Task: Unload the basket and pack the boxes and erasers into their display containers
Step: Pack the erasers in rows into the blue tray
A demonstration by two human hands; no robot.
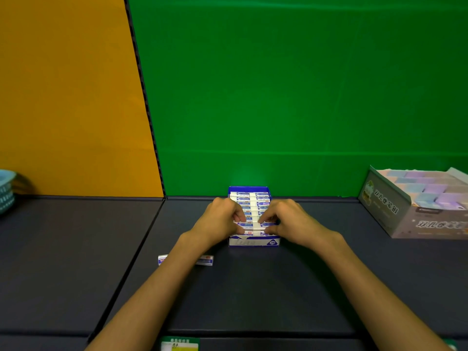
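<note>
A blue and white display container [254, 242] marked 2B stands at the middle of the dark table, filled with rows of white and blue erasers [249, 198]. My left hand [222, 219] and my right hand [286, 219] both rest on its near rows, fingertips pinching one eraser [255, 225] between them. Another eraser [205, 260] lies loose on the table at the front left, partly hidden by my left forearm. A grey display box [395, 214] holding pastel blue and purple boxes sits at the right. The teal basket [6, 192] is at the far left edge.
A green wall and an orange wall rise behind the table [253, 287]. A green and yellow label [180, 343] sits at the table's near edge. A seam [131, 262] between two table panels runs diagonally at the left.
</note>
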